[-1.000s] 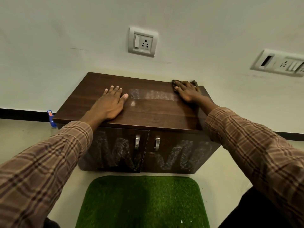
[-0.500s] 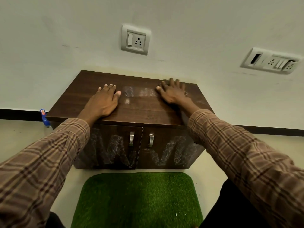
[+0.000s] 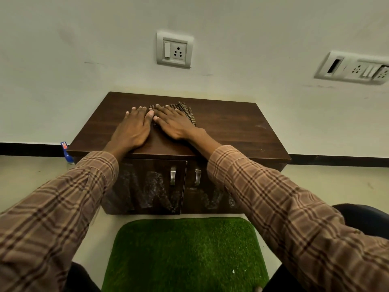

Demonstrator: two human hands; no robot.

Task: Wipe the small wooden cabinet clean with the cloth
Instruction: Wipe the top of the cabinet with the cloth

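The cloth point(image 3: 185, 111) is pressed flat on the cabinet point(image 3: 231, 127) top, centre-far, under the right hand point(image 3: 175, 123), fingers straight. The left hand point(image 3: 132, 129) is laid flat just beside it, nothing held.

green grass mat point(image 3: 185, 251), wall socket point(image 3: 174, 49) (white), blue bottle point(image 3: 67, 151)

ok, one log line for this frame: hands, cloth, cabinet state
left hand: flat on cabinet top | right hand: pressing cloth flat | doors: streaky smears visible | phase: wiping top
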